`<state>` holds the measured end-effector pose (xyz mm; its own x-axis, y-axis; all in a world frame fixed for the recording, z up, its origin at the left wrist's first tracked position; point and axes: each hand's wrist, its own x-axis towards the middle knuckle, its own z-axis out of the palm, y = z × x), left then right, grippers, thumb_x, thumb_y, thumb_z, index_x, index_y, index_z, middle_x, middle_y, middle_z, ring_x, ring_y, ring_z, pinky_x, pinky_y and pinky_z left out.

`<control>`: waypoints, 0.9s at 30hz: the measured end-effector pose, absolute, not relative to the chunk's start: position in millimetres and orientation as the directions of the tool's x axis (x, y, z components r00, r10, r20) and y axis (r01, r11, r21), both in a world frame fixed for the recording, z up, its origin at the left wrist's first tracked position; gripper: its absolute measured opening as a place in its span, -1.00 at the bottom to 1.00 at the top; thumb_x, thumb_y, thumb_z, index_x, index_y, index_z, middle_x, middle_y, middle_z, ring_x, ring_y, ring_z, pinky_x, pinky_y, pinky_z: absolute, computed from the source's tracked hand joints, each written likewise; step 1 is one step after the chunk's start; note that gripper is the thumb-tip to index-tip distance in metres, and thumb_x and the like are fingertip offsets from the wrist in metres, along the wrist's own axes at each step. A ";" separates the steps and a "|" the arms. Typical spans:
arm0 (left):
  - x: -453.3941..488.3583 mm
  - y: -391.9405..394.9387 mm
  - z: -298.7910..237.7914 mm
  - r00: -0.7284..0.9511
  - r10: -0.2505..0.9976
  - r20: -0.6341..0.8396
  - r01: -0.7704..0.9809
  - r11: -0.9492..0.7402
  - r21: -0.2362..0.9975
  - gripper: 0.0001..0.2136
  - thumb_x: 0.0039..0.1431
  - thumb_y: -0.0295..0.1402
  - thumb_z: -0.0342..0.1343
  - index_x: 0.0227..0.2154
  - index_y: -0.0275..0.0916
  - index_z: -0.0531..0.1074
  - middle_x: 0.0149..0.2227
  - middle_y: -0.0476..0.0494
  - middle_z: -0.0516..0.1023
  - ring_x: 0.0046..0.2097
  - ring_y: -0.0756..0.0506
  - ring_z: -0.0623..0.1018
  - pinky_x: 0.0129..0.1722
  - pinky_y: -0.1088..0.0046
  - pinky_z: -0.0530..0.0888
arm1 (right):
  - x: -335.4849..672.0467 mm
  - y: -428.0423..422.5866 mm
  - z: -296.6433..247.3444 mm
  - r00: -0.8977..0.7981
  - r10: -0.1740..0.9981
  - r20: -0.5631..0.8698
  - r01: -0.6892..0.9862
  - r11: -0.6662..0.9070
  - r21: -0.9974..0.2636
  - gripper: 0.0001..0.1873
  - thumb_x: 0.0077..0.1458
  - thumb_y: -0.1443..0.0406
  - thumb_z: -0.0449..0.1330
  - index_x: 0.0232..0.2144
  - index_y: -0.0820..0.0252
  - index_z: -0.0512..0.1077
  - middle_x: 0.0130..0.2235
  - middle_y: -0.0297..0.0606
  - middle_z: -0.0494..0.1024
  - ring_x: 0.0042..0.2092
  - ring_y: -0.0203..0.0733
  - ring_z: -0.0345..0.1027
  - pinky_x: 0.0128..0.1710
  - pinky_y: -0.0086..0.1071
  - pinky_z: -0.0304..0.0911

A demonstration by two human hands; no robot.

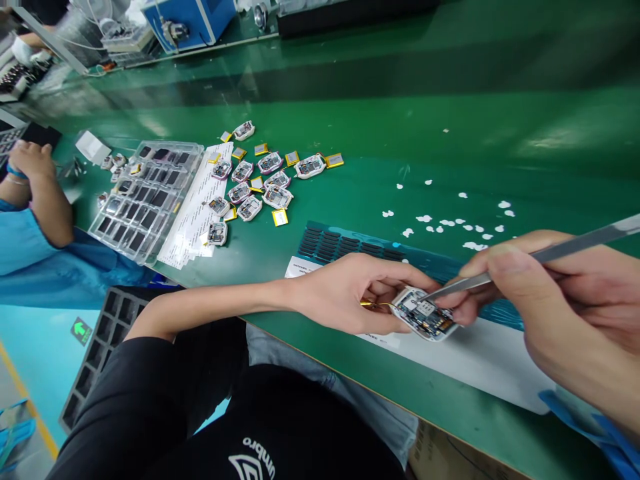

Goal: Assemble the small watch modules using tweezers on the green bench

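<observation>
My left hand (350, 290) grips a small white-cased device with its circuit board (425, 313) exposed and facing up. A thin yellow wire leads from its left side into my palm. In my right hand (540, 287) is a pair of metal tweezers (565, 250), its tip on the circuit board. Some right fingers also touch the device's right edge. Under both hands lie a white sheet (475, 360) and a teal sheet with rows of black strips (330, 243).
Several opened devices (310, 167) with yellow-edged batteries (280, 217) lie at centre left, beside a clear tray (150, 193) of dark screens. Small white scraps (424, 219) dot the green table. A co-worker's hands (33, 160) rest at far left. A blue box (193, 23) stands behind.
</observation>
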<state>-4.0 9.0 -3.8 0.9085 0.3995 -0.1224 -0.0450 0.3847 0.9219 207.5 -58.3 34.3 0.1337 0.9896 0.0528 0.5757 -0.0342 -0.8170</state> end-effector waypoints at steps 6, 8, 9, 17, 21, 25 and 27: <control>-4.6 8.3 -3.3 0.906 0.389 -0.166 -0.005 0.402 0.916 -0.64 0.16 -0.44 0.36 0.00 -0.31 0.47 -0.32 -0.05 0.54 -0.35 0.03 0.50 -0.34 0.48 0.45 | 210.3 -60.0 29.5 0.126 0.989 0.071 0.626 -0.024 -0.780 -0.47 0.34 -0.22 0.10 -0.42 -0.06 0.55 -0.41 -0.31 0.68 -0.37 -0.10 0.60 -0.32 -0.17 0.46; -5.0 8.2 -0.9 0.903 0.383 -0.193 0.021 0.410 0.912 -0.63 0.18 -0.41 0.37 0.02 -0.32 0.47 -0.33 -0.04 0.53 -0.38 0.05 0.48 -0.37 0.49 0.43 | 211.3 -60.8 28.8 0.113 0.988 0.108 0.641 0.011 -0.767 -0.49 0.36 -0.20 0.11 -0.40 -0.05 0.56 -0.41 -0.35 0.68 -0.38 -0.13 0.61 -0.35 -0.21 0.46; -5.1 8.2 0.8 0.900 0.383 -0.207 0.032 0.416 0.909 -0.64 0.18 -0.40 0.37 0.02 -0.33 0.47 -0.33 -0.04 0.53 -0.38 0.05 0.47 -0.38 0.50 0.42 | 211.5 -61.1 28.7 0.108 0.985 0.131 0.645 0.031 -0.763 -0.51 0.36 -0.18 0.12 -0.39 -0.05 0.56 -0.40 -0.37 0.68 -0.38 -0.15 0.61 -0.36 -0.23 0.46; -3.5 7.8 13.5 0.867 0.414 -0.278 0.066 0.457 0.887 -0.63 0.14 -0.45 0.38 0.00 -0.37 0.52 -0.34 -0.04 0.56 -0.37 0.07 0.47 -0.38 0.53 0.43 | 212.6 -61.9 30.1 0.088 0.976 0.201 0.664 0.093 -0.742 -0.57 0.41 -0.08 0.14 -0.40 -0.06 0.56 -0.40 -0.41 0.67 -0.39 -0.21 0.60 -0.40 -0.32 0.46; -4.2 8.5 10.8 0.863 0.432 -0.263 0.064 0.422 0.904 -0.62 0.16 -0.46 0.34 0.05 -0.36 0.51 -0.37 0.00 0.53 -0.41 0.07 0.44 -0.42 0.53 0.41 | 211.9 -63.3 31.4 0.078 0.979 0.188 0.703 0.080 -0.707 -0.60 0.41 -0.07 0.13 -0.36 -0.07 0.56 -0.37 -0.40 0.69 -0.36 -0.18 0.61 -0.36 -0.26 0.46; -5.1 10.7 3.0 0.873 0.442 -0.205 0.051 0.335 0.941 -0.66 0.28 -0.41 0.23 0.09 -0.36 0.51 -0.53 0.10 0.42 -0.54 0.08 0.34 -0.54 0.51 0.30 | 209.3 -65.1 32.0 0.026 0.971 0.237 0.742 0.140 -0.655 -0.66 0.45 0.05 0.09 -0.32 -0.07 0.55 -0.33 -0.38 0.71 -0.30 -0.14 0.63 -0.32 -0.18 0.46; -5.0 12.3 0.3 0.872 0.457 -0.173 0.032 0.301 0.953 -0.71 0.30 -0.42 0.19 0.05 -0.37 0.54 -0.55 0.11 0.40 -0.57 0.09 0.32 -0.56 0.50 0.28 | 214.2 -68.3 29.6 -0.076 0.957 0.282 0.780 0.233 -0.580 -0.70 0.46 0.11 0.07 -0.26 -0.10 0.57 -0.31 -0.41 0.71 -0.33 -0.17 0.62 -0.38 -0.22 0.43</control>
<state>-5.0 12.3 0.3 0.8722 0.4574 -0.1733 0.0317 0.3006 0.9532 214.2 -68.3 29.6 -0.0763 0.9565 0.2815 0.7804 0.2330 -0.5802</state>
